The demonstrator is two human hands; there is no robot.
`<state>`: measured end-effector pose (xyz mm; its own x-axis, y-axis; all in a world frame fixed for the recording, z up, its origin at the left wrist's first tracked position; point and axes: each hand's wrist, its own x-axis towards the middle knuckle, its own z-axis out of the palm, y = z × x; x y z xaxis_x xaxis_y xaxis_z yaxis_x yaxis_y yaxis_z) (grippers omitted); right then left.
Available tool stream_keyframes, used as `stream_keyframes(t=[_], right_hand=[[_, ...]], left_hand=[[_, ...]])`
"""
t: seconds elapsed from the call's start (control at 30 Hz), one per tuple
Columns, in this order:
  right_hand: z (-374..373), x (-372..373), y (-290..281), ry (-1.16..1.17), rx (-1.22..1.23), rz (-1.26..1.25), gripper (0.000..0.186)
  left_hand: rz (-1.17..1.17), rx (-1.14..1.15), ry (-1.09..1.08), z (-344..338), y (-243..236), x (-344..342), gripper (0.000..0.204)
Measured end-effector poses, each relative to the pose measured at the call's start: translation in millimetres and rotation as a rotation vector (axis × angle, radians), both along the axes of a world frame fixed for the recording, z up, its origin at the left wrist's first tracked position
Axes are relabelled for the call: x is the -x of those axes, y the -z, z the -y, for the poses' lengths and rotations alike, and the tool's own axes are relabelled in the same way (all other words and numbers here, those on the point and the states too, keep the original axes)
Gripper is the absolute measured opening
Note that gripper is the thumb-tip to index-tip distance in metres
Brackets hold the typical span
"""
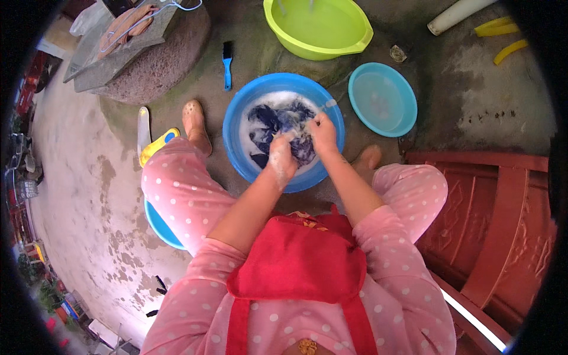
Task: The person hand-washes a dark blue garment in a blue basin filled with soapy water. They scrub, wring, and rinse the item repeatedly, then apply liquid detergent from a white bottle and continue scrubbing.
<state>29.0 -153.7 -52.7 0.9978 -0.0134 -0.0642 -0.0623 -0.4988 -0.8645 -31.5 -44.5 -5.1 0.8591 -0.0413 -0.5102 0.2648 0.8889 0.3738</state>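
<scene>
A blue basin [234, 148] on the ground between my feet holds white suds and soaked dark blue cloth [266, 120]. My left hand [282, 157], wet with foam, is closed over a soapy bunch of the cloth in the basin's middle. Close by on its right, my right hand [322, 131] curls in a fist at the cloth; its fingertips are partly hidden. Between the two hands the fabric is blurred. A small pale piece [328, 105] shows at the basin's inner far-right side, just beyond my right hand; I cannot make out what it is.
A lime-green basin [319, 50] of water stands beyond, a turquoise basin [383, 100] at right. A blue brush [227, 66] lies far left, near a stone slab [118, 62] bearing brown cloth [127, 26]. Red wooden furniture [473, 225] is at right; yellow-and-blue footwear [155, 148] lies left.
</scene>
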Motion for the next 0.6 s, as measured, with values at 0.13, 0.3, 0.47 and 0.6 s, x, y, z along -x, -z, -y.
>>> stream_keyframes(t=[0.13, 0.3, 0.47, 0.6], right_hand=[[7, 13, -69, -0.058, -0.821, -0.592, 0.047], [9, 14, -71, -0.229, -0.411, -0.344, 0.023], [1, 0, -98, -0.204, 0.282, 0.416, 0.023], [-15, 24, -116, -0.460, 0.422, 0.723, 0.019]], left_hand=[[0.123, -0.136, 0.115, -18, -10, 1, 0.043], [0.141, -0.040, 0.204, -26, -3, 0, 0.044], [-0.322, -0.086, 0.050, -33, 30, 1, 0.049], [0.013, 0.355, 0.168, -23, -32, 0, 0.070]])
